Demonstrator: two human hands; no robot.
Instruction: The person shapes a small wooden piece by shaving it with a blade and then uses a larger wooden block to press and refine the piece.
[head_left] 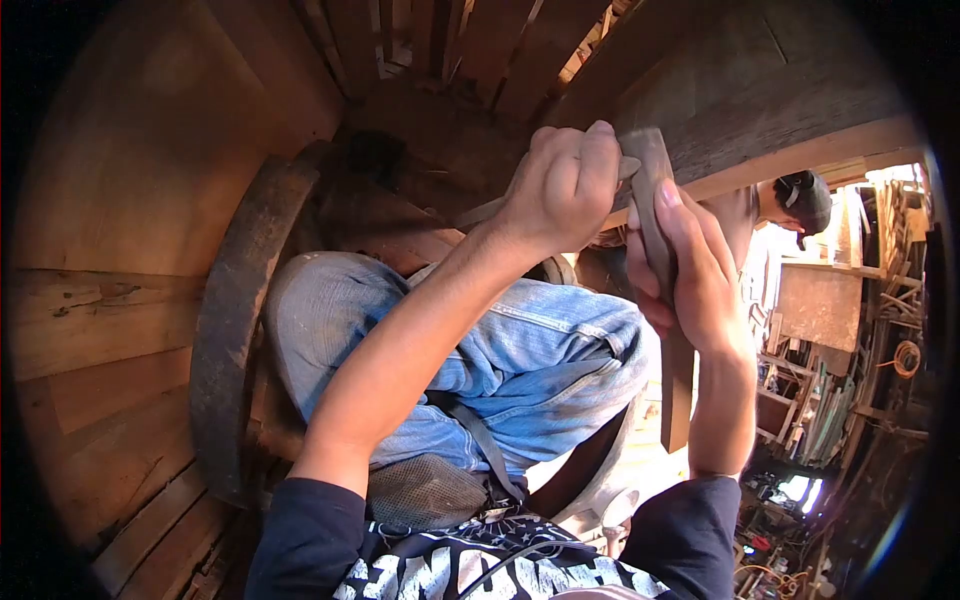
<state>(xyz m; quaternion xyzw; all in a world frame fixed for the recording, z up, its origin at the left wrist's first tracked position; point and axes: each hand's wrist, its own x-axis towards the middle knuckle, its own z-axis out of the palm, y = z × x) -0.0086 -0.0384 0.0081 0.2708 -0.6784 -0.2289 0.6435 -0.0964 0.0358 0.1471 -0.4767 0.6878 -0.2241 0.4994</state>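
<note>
The work looks mid-course: neither the curved plank wall [130, 230] nor the beam [770, 165] overhead shows clearly what is finished (the hands hide the working spot). The right hand [700, 275] is closed around an upright wooden block [650, 155], arm raised above the knee. The left hand [565, 185] is fisted on a thin metal tool [482, 212], whose end is just beside that block.

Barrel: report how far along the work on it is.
Done: the staves stand joined, a dark hoop against them. In hand: left hand grips a metal tool, right hand a wooden block beside it. Left: cannot tell; the worked spot is hidden.
</note>
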